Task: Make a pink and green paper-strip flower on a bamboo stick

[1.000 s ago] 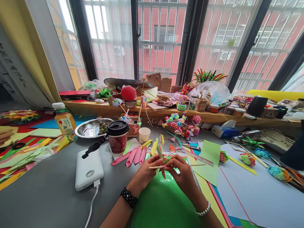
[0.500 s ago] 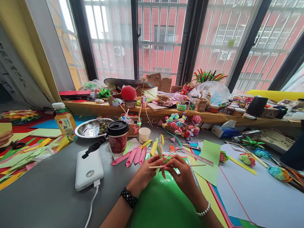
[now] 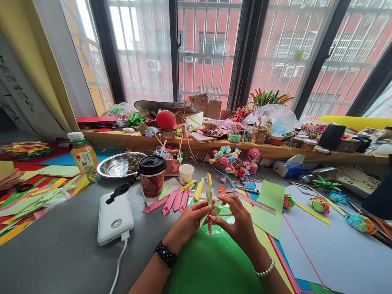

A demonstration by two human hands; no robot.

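My left hand (image 3: 193, 218) is closed in a pinch on a small flower of folded green and pink paper strips (image 3: 211, 210). Its pointed petals spread out above and below my fingertips. A thin stick (image 3: 226, 214) runs rightward from the flower and is partly hidden by my right hand (image 3: 237, 218). That hand's thumb and forefinger stand apart at the flower's right side, the thumb close to a pink petal; whether it touches is hard to see. Beneath both hands lies a shiny green sheet (image 3: 211, 261). Folded pink strips (image 3: 176, 200) rest just left of the flower.
A lidded coffee cup (image 3: 151, 175), a paper cup (image 3: 186, 174) and a white power bank (image 3: 115, 218) with a cable stand to the left. Rightward lie a ruler (image 3: 257, 203), green paper (image 3: 269, 196) and finished paper flowers (image 3: 319, 205). Another person's hand (image 3: 10, 179) is at far left.
My right hand's fingers have spread from their pinch. The flower has turned in my left hand, and the stick no longer shows crossing in front of it. The other person's hand has moved right.
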